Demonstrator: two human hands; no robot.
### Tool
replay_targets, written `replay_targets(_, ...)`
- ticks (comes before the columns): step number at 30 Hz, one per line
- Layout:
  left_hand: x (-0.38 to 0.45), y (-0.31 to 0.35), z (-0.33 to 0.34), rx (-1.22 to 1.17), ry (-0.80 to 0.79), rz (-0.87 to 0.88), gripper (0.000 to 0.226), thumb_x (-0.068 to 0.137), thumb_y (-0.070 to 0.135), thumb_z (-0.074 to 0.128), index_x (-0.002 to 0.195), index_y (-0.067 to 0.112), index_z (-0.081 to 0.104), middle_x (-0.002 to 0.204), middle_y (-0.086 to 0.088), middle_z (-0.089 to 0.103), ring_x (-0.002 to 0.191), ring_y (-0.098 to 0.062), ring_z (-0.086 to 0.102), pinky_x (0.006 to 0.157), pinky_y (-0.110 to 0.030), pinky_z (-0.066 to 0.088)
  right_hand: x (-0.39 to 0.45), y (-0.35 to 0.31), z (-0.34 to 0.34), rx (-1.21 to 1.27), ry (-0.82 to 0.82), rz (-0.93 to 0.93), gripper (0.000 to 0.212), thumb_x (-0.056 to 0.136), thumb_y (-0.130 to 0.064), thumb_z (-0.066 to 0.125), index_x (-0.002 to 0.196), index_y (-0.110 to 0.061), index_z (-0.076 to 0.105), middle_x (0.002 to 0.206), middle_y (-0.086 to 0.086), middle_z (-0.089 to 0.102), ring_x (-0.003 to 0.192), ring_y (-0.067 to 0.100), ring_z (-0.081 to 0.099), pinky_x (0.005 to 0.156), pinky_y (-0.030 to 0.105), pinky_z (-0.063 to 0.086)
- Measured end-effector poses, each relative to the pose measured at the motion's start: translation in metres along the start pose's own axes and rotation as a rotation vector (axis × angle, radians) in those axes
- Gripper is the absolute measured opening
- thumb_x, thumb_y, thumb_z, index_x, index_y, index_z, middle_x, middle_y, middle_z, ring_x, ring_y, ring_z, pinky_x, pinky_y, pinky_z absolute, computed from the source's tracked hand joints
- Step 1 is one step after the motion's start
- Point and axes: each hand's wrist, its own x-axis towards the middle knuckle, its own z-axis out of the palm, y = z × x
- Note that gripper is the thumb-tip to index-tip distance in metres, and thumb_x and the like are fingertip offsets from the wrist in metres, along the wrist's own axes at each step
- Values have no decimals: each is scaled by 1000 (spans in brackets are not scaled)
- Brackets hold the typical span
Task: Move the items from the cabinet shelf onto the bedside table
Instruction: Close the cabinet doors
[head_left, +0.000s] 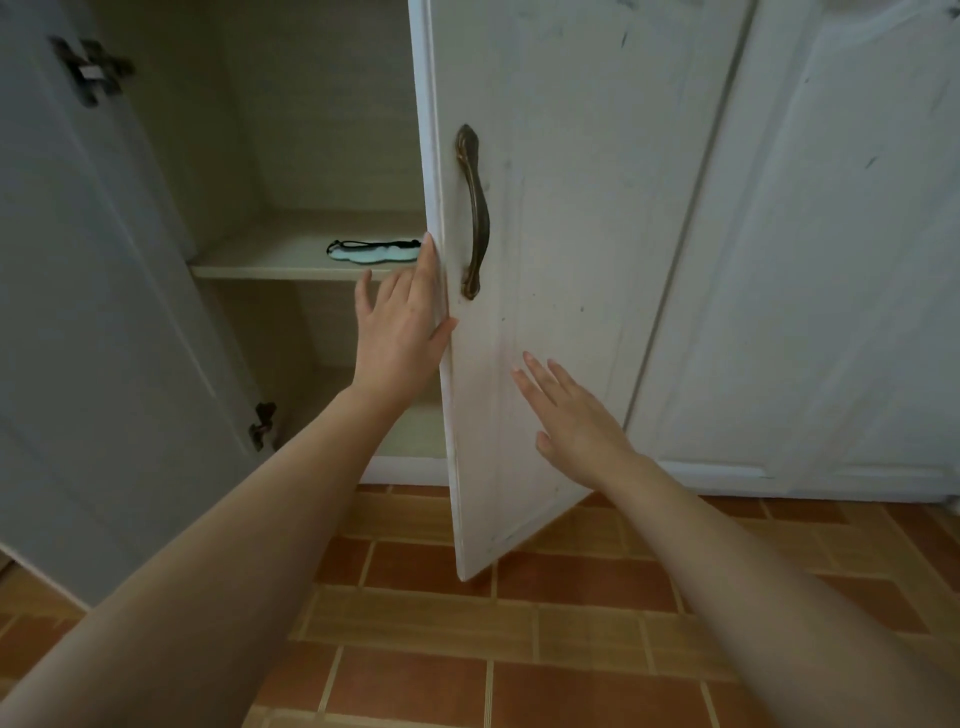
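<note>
A light blue sleep mask with a black strap lies on the cabinet shelf, near its front right. My left hand is flat against the inner edge of the white cabinet door, fingers straight, just in front of the shelf and below the mask. Lower down, my right hand hovers with straight fingers at the door's front face; whether it touches the door is unclear. Neither hand holds anything. The bedside table is out of view.
The left cabinet door stands swung wide open, with dark hinges. The right door carries a bronze handle and stands partly open. A closed white door sits further right. Below the shelf is a lower compartment. The floor is orange-brown tile.
</note>
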Motion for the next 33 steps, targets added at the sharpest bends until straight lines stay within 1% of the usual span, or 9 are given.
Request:
replay_targets(6,20,-30,13,-82,-7,-12,82,89,28,57,148,17,1,135,-5,47,133,-21,34,116,-42,0,42,-2,9,-2,8,22,82,88,-3,38,144,-26,-16,155,-6,-18,143,18,-14,118,36,8)
replay_targets(14,45,-59,33,-190,-20,-20,83,90,24,57,148,21,-3,139,-3,43,135,-19,30,117,-41,0,83,-3,25,-22,53,48,83,84,0,38,145,-23,-14,155,-3,-18,143,22,-12,118,40,12)
replay_targets(21,73,-83,54,-242,-20,-52,82,88,23,59,148,27,3,139,2,46,135,-17,31,117,-45,6,113,-5,32,-74,75,61,82,83,0,39,146,-20,-9,156,1,-16,144,25,-8,116,43,18)
replay_targets(28,98,-104,77,-243,-27,-76,79,89,28,57,147,35,4,140,3,46,136,-17,31,116,-50,8,139,-4,36,-103,69,88,82,83,0,40,147,-19,-7,156,2,-14,144,28,-5,115,45,20)
replay_targets(30,103,-106,81,-244,-18,-94,77,90,30,56,147,35,5,140,1,46,136,-19,33,115,-49,9,146,-4,37,-113,64,99,82,83,0,41,146,-19,-9,156,3,-15,144,28,-6,115,44,19)
replay_targets(33,110,-109,89,-255,9,-79,74,90,28,56,147,31,9,137,-1,49,133,-22,38,115,-46,16,155,-4,39,-115,62,120,82,83,0,40,146,-19,-10,155,3,-16,144,27,-7,116,43,18)
